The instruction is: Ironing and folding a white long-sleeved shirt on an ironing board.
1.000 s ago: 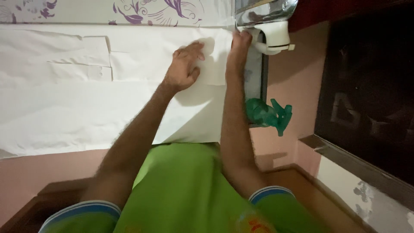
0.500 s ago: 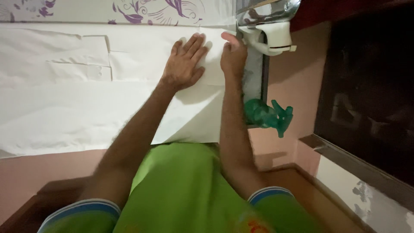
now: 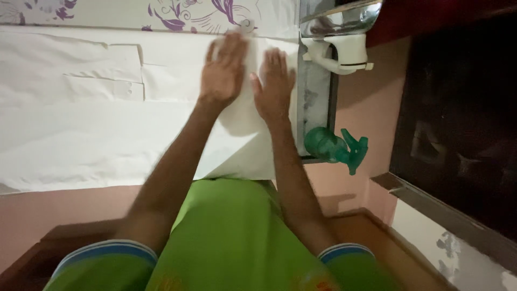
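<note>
A large white cloth (image 3: pixel 81 140) lies spread over a flat surface in front of me. My left hand (image 3: pixel 223 70) lies flat on it near its far edge, fingers stretched out and slightly blurred. Just beside it, my right hand (image 3: pixel 274 86) rests palm down on the same cloth, fingers together and straight. Neither hand holds anything. A folded white piece (image 3: pixel 105 78) lies on the cloth to the left of my hands.
A steel and white clothes iron (image 3: pixel 339 37) stands at the far right corner on a grey strip (image 3: pixel 314 102). A green spray bottle (image 3: pixel 336 146) lies at the right edge. A purple-flowered fabric (image 3: pixel 177 13) borders the far side. A dark cabinet (image 3: pixel 463 118) fills the right.
My right hand left the iron's side and came down flat on the cloth. My left hand slid farther forward, fingers stretched out.
</note>
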